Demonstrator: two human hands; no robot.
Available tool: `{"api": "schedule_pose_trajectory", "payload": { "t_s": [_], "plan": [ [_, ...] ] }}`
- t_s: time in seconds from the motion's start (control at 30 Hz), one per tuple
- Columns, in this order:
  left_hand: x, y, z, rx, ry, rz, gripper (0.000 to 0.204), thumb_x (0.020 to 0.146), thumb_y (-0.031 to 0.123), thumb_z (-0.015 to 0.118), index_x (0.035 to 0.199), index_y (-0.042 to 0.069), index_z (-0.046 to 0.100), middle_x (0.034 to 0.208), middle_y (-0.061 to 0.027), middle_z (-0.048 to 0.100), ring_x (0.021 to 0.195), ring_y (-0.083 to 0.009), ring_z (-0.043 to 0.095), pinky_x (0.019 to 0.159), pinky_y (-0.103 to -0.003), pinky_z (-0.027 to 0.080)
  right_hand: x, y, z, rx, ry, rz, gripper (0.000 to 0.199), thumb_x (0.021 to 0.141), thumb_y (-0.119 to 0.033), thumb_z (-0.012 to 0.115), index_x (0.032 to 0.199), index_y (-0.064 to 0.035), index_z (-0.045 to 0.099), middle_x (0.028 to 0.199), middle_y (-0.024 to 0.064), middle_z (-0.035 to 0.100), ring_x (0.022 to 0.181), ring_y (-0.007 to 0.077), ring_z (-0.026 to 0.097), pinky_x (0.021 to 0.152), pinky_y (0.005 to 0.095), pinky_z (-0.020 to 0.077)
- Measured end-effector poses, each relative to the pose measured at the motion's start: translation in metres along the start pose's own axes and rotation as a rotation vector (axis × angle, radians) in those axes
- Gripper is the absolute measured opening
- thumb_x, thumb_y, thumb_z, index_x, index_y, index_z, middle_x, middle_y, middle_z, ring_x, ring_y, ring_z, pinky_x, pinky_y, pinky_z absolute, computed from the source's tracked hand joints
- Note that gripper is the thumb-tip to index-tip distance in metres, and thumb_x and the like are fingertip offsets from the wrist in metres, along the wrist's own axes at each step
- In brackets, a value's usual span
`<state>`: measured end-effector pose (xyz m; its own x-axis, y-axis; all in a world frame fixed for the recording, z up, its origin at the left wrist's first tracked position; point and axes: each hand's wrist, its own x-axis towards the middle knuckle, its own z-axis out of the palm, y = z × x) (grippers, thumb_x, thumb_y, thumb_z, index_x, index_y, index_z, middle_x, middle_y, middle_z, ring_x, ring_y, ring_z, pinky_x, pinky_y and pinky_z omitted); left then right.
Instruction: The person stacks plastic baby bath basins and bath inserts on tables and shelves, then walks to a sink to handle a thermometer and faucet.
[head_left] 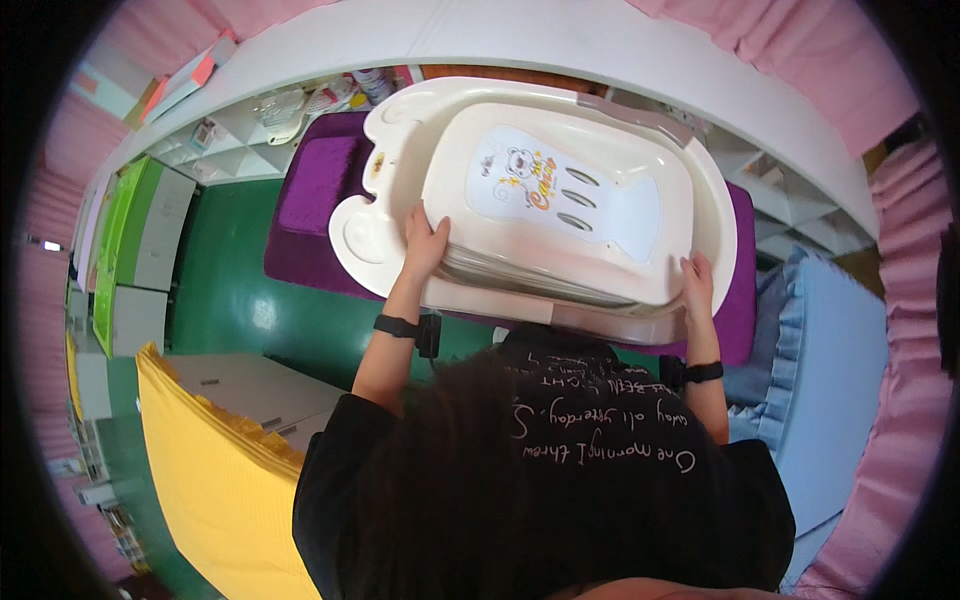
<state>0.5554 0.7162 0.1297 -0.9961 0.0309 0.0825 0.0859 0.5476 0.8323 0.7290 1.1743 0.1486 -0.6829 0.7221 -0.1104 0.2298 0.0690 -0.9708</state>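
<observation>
While both hands grip it from opposite sides, the cream inner bath seat [570, 200] sits nested in the larger cream baby tub [400, 130], tilted slightly, with its near edge raised above the tub's rim. The left hand [424, 243] has its fingers curled and clamped on the seat's left edge, thumb on top. The right hand [697, 283] is clamped on the seat's near right corner, fingers wrapped under where they cannot be seen. Judging by this hold, the seat handles best if both sides move evenly, so it does not jam against the tub wall just beyond the fingertips. Under the tub, past the fingers, lies a purple cushion [315, 185] on the green floor [215, 290]. Left of the left hand hangs a yellow cloth [200, 470]; right of the right hand lies a blue frilled pad [830, 380].
</observation>
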Motion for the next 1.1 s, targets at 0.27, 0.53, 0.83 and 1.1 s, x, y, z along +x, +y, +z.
{"api": "schedule_pose_trajectory", "payload": {
  "t_s": [0.27, 0.53, 0.83, 1.1],
  "plan": [
    [-0.001, 0.005, 0.003, 0.019, 0.023, -0.002, 0.052, 0.084, 0.011, 0.055, 0.127, -0.007, 0.035, 0.117, -0.0296, 0.046, 0.109, -0.0408, 0.045, 0.095, -0.043, 0.035, -0.001, 0.013, 0.001, -0.636, -0.165, -0.46, 0.057, 0.078, -0.012, 0.058, 0.127, 0.0085, 0.04, 0.12, 0.0267, 0.047, 0.106, 0.0321, 0.051, 0.092, 0.0356, 0.0408],
    [0.01, -0.006, -0.008, 0.026, -0.074, 0.002, 0.054, 0.084, 0.01, 0.055, 0.129, -0.009, 0.032, 0.115, -0.0264, 0.051, 0.104, -0.0367, 0.051, 0.089, -0.039, 0.041, 0.007, 0.007, 0.007, -0.641, -0.181, -0.318, 0.066, 0.074, -0.017, 0.063, 0.131, 0.0032, 0.038, 0.13, 0.0313, 0.035, 0.108, 0.0391, 0.049, 0.094, 0.0373, 0.0393],
    [0.012, 0.018, -0.016, 0.017, -0.135, -0.107, 0.063, 0.083, 0.012, 0.057, 0.132, -0.011, 0.025, 0.119, -0.0284, 0.048, 0.108, -0.0344, 0.05, 0.092, -0.037, 0.04, 0.004, 0.001, 0.016, -0.741, -0.185, -0.278, 0.074, 0.075, -0.021, 0.064, 0.136, -0.0003, 0.03, 0.133, 0.0319, 0.03, 0.123, 0.0442, 0.032, 0.103, 0.0433, 0.0282],
    [0.031, -0.01, -0.03, 0.42, -0.321, 0.118, 0.075, 0.081, 0.03, 0.06, 0.128, -0.017, 0.026, 0.13, -0.0372, 0.033, 0.123, -0.0468, 0.031, 0.105, -0.045, 0.024, -0.019, -0.001, 0.023, -0.858, -0.096, -0.271, 0.069, 0.078, -0.02, 0.058, 0.136, 0.0025, 0.028, 0.135, 0.0317, 0.028, 0.122, 0.0452, 0.033, 0.103, 0.0448, 0.0267]
  ]
}}
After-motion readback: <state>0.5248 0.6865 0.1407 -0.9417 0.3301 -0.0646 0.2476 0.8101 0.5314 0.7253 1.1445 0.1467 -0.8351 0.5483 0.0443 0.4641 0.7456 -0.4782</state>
